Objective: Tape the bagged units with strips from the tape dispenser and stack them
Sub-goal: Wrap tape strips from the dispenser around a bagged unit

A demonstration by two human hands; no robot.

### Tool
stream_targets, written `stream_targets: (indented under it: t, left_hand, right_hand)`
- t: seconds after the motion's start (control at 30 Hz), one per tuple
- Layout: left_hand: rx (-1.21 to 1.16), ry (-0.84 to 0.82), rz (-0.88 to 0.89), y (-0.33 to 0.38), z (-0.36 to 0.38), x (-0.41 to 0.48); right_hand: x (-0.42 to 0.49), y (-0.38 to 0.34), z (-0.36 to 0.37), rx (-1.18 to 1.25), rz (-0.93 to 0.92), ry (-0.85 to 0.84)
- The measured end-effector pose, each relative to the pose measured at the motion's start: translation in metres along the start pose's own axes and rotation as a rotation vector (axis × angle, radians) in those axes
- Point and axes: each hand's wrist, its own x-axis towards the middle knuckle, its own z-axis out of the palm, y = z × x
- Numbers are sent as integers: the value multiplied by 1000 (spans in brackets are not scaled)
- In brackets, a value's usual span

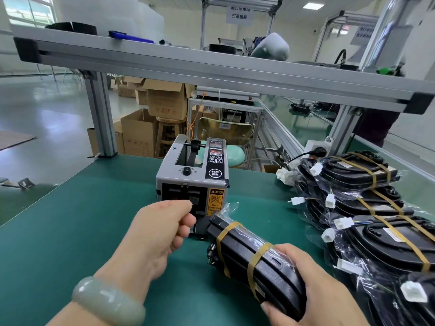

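A grey and black tape dispenser (pixel 191 175) stands in the middle of the green table. My left hand (pixel 162 229) is at its front outlet with the fingers curled and thumb against forefinger; whether a tape strip is pinched there is hidden. My right hand (pixel 310 290) grips the near end of a black bagged unit (pixel 249 250), held on edge and tilted toward the dispenser, with two brown tape strips around it. A stack of taped bagged units (pixel 372 208) with white connectors lies at the right.
An aluminium shelf frame (pixel 211 74) crosses above the table, with posts at back left and back right. A power strip (pixel 316 147) sits behind the stack. Cardboard boxes (pixel 150 118), a stool and a chair stand beyond the table's far edge.
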Motion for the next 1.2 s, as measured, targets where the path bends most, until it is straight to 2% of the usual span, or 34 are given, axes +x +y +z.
stream_targets:
  t: [0.1, 0.27, 0.33, 0.47, 0.6, 0.77, 0.97, 1.2]
  left_hand:
    - [23, -136, 31, -3, -6, -19]
    - [72, -90, 109, -17, -4, -29]
    - [95, -125, 133, -19, -2, -38]
    - [278, -274, 239, -22, 5, -64]
    - [443, -184, 328, -29, 13, -82]
    - [535, -21, 432, -29, 17, -91]
    - [496, -121, 364, -23, 12, -86]
    - [499, -170, 364, -24, 13, -83]
  right_hand:
    - [-4, 5, 7, 18, -14, 39]
    - [-10, 9, 12, 46, 16, 92]
    - [-10, 8, 11, 69, 43, 99]
    - [-10, 2, 12, -26, 24, 23]
    - [-8, -12, 8, -116, 42, -66]
    - [-7, -23, 11, -214, -12, -50]
    - [-7, -24, 15, -253, -53, -35]
    - [-7, -28, 14, -269, -63, -45]
